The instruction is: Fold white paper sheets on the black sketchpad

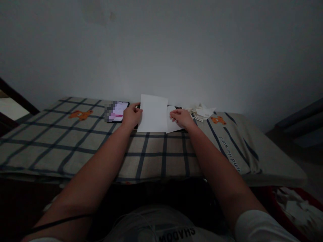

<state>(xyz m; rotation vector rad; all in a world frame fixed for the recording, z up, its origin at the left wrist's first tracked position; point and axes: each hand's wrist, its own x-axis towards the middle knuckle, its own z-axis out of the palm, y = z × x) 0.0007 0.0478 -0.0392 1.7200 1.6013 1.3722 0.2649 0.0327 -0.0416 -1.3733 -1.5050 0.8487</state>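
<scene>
While both forearms stretched forward over the table (75, 141), the left hand (131, 116) gripped the left edge of a white sheet of paper (152, 113), its fingers curled closed around that edge, and the sheet stood tilted up off the surface, its top edge raised toward the wall. The right hand (182, 117) lay partly open, fingers bent and pressing down on a second white sheet (173, 125) that lay flat, just beside and partly under the raised one; whether it pinched that sheet or merely rested on it could not be told. Both sheets sat near the far edge of the table, close to the wall, over something dark that was mostly hidden.

A checked cloth (151, 148) with dark blue lines covered the table, printed with small orange bear figures (80, 115). On its right side ran a line of dark lettering, seen upside down and too small to read for certain. Left of the left hand, touching or nearly touching it, lay a phone (118, 111) with its screen lit in pink and white; part of it was blurred. Right of the right hand sat a loose pile of folded paper pieces (202, 112). On the person's shirt at the bottom edge, inverted white letters appeared to spell "SHADOW".
</scene>
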